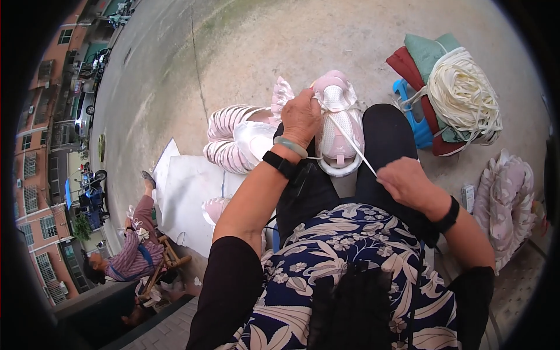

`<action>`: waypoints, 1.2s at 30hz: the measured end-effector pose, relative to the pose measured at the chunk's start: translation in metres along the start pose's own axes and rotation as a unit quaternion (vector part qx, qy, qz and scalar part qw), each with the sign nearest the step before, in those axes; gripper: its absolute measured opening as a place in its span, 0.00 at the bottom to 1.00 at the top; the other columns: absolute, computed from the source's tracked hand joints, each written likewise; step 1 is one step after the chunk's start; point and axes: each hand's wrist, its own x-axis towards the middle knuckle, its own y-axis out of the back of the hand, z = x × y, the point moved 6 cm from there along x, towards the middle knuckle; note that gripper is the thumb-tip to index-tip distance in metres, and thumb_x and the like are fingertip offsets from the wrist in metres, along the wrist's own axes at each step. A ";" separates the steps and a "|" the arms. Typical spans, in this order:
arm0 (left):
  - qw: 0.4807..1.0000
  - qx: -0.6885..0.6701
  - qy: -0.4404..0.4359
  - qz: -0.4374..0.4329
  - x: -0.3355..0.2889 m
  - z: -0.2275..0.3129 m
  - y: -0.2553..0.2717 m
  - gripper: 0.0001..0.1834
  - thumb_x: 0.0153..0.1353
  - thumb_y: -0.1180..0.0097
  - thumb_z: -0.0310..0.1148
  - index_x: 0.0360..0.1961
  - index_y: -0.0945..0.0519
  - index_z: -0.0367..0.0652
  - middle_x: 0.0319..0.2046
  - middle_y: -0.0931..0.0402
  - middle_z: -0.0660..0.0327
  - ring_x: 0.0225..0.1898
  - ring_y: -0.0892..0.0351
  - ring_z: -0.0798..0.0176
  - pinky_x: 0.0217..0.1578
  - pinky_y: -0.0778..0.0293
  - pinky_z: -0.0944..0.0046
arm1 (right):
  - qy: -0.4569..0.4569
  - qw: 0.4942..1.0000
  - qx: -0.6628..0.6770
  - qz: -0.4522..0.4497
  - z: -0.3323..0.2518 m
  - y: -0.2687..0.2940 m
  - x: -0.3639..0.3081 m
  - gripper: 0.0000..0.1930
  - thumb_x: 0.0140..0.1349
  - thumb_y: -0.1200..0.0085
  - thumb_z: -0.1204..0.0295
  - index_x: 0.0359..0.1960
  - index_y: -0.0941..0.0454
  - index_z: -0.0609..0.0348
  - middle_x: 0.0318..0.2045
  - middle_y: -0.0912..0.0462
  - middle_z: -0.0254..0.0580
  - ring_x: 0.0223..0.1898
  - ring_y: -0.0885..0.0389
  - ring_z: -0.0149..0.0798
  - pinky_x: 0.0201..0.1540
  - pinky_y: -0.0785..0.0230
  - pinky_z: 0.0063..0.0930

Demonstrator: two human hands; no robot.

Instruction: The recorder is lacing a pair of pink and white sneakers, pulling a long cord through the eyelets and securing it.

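A pink and white sneaker (pixel 340 131) is held between my knees, its white perforated tongue showing. My left hand (pixel 300 116), with a pale bangle and a black band at its wrist, has its fingers closed on the sneaker's left side; its fingertips are partly hidden. From the sneaker's middle a white shoelace (pixel 354 146) runs taut to my right hand (pixel 408 184), which pinches it above my right thigh. A white loop curves round the sneaker's near end. Left of my left hand lie pink and white striped shoe pieces (pixel 227 137), stacked in rows.
At the right, a large hank of white laces (pixel 464 87) rests on green and red cloth over a blue stool (pixel 414 116). Stacked pink shoe pieces (pixel 506 198) stand nearer me. A white sheet (pixel 186 189) covers ground at left, beside a seated co-worker (pixel 137 251) holding white laces.
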 end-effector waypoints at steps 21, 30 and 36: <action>0.995 -0.075 0.046 -0.043 -0.018 0.002 -0.012 0.18 0.47 0.44 0.36 0.37 0.30 0.39 0.37 0.29 0.50 0.41 0.31 0.46 0.40 0.34 0.53 | -0.165 0.977 0.043 0.124 0.044 0.013 0.076 0.19 0.47 0.42 0.59 0.34 0.31 0.60 0.23 0.24 0.46 0.28 0.24 0.47 0.31 0.33 0.36; 0.978 -0.155 0.068 -0.123 -0.004 -0.008 -0.033 0.40 0.41 0.37 0.46 0.51 0.38 0.34 0.45 0.32 0.44 0.49 0.34 0.45 0.49 0.36 0.57 | -0.242 0.969 0.056 -0.009 0.064 -0.014 0.107 0.23 0.41 0.41 0.61 0.35 0.31 0.65 0.32 0.24 0.59 0.39 0.25 0.55 0.41 0.33 0.42; 0.957 -0.193 0.109 -0.185 -0.001 -0.005 -0.039 0.39 0.39 0.37 0.43 0.50 0.39 0.34 0.46 0.33 0.43 0.50 0.32 0.47 0.49 0.35 0.59 | -0.223 0.974 0.030 0.001 0.062 -0.009 0.110 0.13 0.42 0.48 0.71 0.29 0.31 0.65 0.30 0.25 0.60 0.37 0.27 0.58 0.41 0.35 0.46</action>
